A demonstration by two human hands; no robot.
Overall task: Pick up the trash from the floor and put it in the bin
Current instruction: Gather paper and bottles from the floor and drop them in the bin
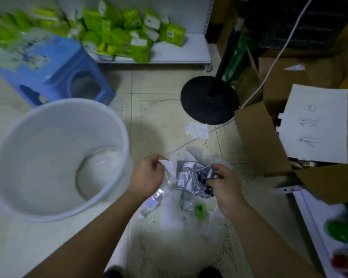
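A large white bin (pixel 54 155) stands on the floor at the left, empty inside. Just right of its rim, my left hand (pixel 148 174) pinches a white plastic wrapper (pixel 167 167). My right hand (pixel 224 183) grips a crumpled grey-and-black plastic bag (pixel 191 177) with a printed label. Both hands hold their pieces above a heap of clear plastic wrappers (pixel 175 217) on the floor, with a small green label (pixel 201 210) among them. A crumpled white paper (pixel 196 130) lies on the tiles farther ahead.
A blue plastic stool (pixel 54 77) stands behind the bin. A black round stand base (pixel 208 99) with a white cable (pixel 255 91) sits ahead right. Open cardboard boxes (pixel 265 137) crowd the right side. A low shelf (pixel 179 51) holds green packets.
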